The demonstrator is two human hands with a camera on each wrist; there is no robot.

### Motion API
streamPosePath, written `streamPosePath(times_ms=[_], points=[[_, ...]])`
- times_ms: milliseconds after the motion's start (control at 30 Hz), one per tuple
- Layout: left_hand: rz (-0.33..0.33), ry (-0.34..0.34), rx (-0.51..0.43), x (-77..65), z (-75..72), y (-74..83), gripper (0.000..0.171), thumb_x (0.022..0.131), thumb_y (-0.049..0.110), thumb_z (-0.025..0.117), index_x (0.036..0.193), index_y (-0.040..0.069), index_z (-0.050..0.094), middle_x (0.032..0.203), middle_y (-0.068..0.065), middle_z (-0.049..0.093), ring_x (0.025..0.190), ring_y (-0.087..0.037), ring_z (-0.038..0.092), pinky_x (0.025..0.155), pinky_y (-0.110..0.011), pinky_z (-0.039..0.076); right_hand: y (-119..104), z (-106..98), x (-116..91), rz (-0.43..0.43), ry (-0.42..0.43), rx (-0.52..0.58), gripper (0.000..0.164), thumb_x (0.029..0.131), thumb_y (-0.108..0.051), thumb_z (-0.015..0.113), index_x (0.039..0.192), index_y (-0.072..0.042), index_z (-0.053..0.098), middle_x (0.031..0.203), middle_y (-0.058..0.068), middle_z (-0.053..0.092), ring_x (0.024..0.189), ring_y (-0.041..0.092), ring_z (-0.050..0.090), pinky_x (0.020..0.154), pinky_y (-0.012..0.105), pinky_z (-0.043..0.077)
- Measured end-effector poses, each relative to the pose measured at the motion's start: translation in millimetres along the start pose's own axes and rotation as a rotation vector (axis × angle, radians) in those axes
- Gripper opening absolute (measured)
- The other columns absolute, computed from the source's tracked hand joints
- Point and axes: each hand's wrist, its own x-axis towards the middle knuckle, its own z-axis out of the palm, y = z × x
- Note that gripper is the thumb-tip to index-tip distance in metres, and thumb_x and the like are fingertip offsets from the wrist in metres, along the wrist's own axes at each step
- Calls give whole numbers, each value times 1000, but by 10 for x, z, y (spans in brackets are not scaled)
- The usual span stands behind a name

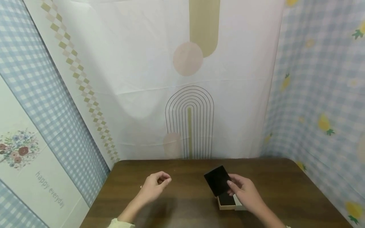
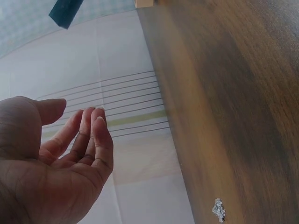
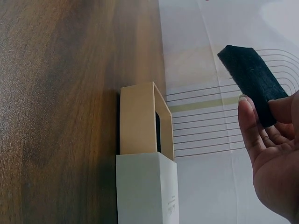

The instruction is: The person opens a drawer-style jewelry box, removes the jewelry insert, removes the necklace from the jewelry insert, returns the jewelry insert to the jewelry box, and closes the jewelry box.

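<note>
brown table (image 1: 191,193), left hand (image 1: 154,186) raised, loosely curved, right hand (image 1: 244,190) pinching tilted black pad (image 1: 217,180) near box (image 3: 138,140)

Head view: box (image 1: 227,207) partly hidden behind pad (image 1: 217,181) and right grip (image 1: 242,190); near edge of tabletop (image 1: 188,205) and left sleeve (image 1: 121,223) cut off at bottom. Right wrist view: box's white end (image 3: 138,191) runs out of frame below, lettering (image 3: 172,206) on it too small to read; dark contents (image 3: 158,133) mostly hidden by tan wall (image 3: 138,121); right grip cropped at right. Left wrist view: left grip (image 2: 65,163) cropped at left, pad at top. Silvery bit (image 2: 218,210) too small to identify.
</note>
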Motion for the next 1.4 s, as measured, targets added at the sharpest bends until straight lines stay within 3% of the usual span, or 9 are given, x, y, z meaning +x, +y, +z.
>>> streamPosePath(times_ms=[167,400,733,833,1033,1167,1400], points=[[2,-15,-7,3,18,-6,24,106,30,66,115,8,74,96,0,73,88,-23,69,67,-22,53,-3,7,-7,8,1,-4,35,105,-11,66,136,3,65,98,10,75,74,16,72,71,31,64],[33,-15,-1,39,94,68,25,106,31,67,113,9,76,95,-1,74,83,-12,65,65,-22,51,-35,0,-20,-24,-38,0,34,105,-11,65,135,5,65,98,12,74,75,17,72,71,31,64],[99,-140,-58,228,507,438,40,104,42,68,126,9,74,118,-5,79,106,-20,74,89,-30,61,-60,65,-22,-54,-134,19,35,105,-13,65,136,4,65,106,15,76,78,21,73,71,35,65],[97,-178,-107,277,638,541,42,103,41,71,127,7,73,117,-6,80,106,-18,75,87,-30,62,-60,94,-20,-66,-150,22,36,105,-14,65,137,4,65,108,15,76,79,21,73,70,35,64],[106,-192,-185,329,810,620,29,100,28,75,118,5,76,106,-7,79,88,-9,70,73,-21,59,-56,141,-13,-62,-182,16,39,105,-16,66,138,5,64,110,14,77,79,20,72,70,34,64],[100,-171,-200,327,858,621,19,99,22,77,110,6,77,98,-6,77,80,-7,68,69,-19,58,-57,157,-9,-44,-196,20,41,106,-18,66,139,6,63,110,13,77,79,19,71,69,32,64],[91,-146,-215,324,863,597,16,98,18,78,107,5,77,98,-7,78,80,-7,69,69,-23,61,-44,169,11,-46,-167,5,39,105,-21,68,136,2,66,109,12,78,82,21,73,70,31,64]])
